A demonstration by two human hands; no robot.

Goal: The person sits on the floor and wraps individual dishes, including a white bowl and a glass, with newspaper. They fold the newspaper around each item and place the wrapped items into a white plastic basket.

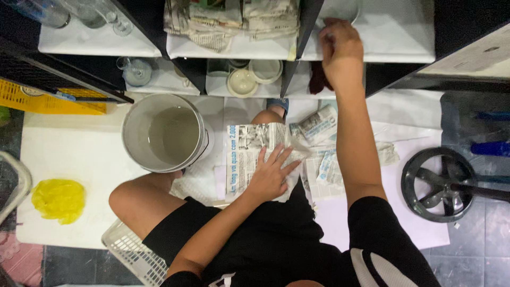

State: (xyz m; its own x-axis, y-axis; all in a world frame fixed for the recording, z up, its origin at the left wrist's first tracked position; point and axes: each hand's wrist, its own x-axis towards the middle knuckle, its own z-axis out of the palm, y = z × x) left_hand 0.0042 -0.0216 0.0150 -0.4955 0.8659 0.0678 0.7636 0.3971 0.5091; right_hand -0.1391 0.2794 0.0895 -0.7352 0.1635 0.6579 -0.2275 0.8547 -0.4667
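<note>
Head view: left hand flat on newspaper, right hand at shelf.

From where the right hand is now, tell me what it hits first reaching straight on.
The right hand is already at the glass bowl on the white shelf; its fingers seem to touch the rim, though depth is unclear.

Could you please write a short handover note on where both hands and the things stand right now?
Left hand: flat and open on a newspaper sheet spread over the lap.
Right hand: reaching up to the shelf, fingers on the rim of a glass; the grip cannot be made out.
Nearby: more newspaper lies crumpled on the floor, a grey bucket stands by the left knee, and wrapped bundles sit on the middle shelf.
Done: some bundles appear already wrapped.
Left: the glass is still on the shelf, and the sheet under the left hand holds nothing.
</note>
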